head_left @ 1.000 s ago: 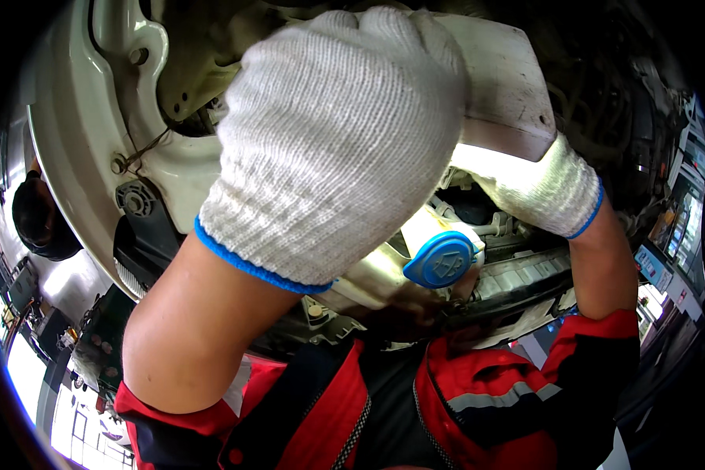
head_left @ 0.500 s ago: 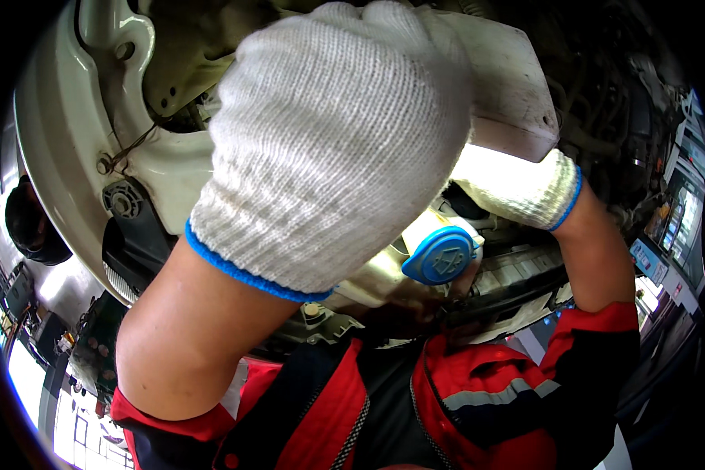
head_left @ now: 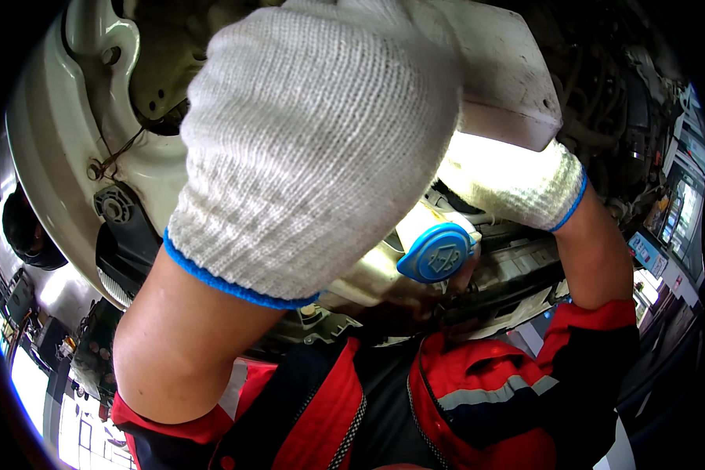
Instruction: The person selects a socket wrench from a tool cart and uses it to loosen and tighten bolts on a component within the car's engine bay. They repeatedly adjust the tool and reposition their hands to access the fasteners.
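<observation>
Nearest the camera: your left hand [head_left: 321, 149], in a white knit glove with a blue cuff, knuckles toward the upper edge, fingers curled out of sight. Your red-and-black jacket [head_left: 486, 392] fills the lower edge. The white box-shaped piece [head_left: 505, 63] sits at upper centre-right, its left side covered by that glove; one small hole shows near its right corner. Your right hand [head_left: 513, 180], gloved alike, lies below and partly behind the piece, its back brightly lit. With the fingers of both hands hidden, I cannot tell whether either is grasping the piece or slack. Below the right hand: a round blue cap [head_left: 435, 252] on a pale filler neck. To the left: a white body panel [head_left: 47, 164] and a black bracket [head_left: 125, 223]. Farther off, at the left rim: another person's dark-haired head [head_left: 25, 223].
</observation>
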### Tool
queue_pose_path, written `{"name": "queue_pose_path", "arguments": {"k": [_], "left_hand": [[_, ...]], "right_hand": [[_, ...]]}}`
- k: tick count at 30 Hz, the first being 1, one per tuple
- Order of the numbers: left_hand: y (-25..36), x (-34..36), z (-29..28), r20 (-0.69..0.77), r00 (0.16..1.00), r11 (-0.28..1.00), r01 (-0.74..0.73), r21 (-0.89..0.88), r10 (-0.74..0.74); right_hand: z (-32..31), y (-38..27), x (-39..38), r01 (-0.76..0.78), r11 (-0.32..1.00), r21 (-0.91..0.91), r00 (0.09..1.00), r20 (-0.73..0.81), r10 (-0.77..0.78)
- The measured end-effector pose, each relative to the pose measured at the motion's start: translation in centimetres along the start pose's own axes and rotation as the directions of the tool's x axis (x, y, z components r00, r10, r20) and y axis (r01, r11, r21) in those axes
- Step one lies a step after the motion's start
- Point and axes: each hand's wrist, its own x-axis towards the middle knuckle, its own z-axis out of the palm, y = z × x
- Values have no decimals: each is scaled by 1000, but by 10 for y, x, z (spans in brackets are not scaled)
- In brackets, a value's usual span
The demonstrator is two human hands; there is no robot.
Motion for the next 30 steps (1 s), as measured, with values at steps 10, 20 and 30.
{"name": "queue_pose_path", "arguments": {"k": [10,20,30], "left_hand": [[-3,0,-17,20,1000,1000,-9,-8,9],[-2,9,-13,28,997,997,-76,1,76],[7,2,21,-122,992,994,-32,104,44]], "right_hand": [[-15,-21,8,-137,979,151,973,-166,162],[-22,-24,-20,-60,990,-126,975,-219,31],[-38,-60,-74,-471,350,810,524,-62,849]]}}
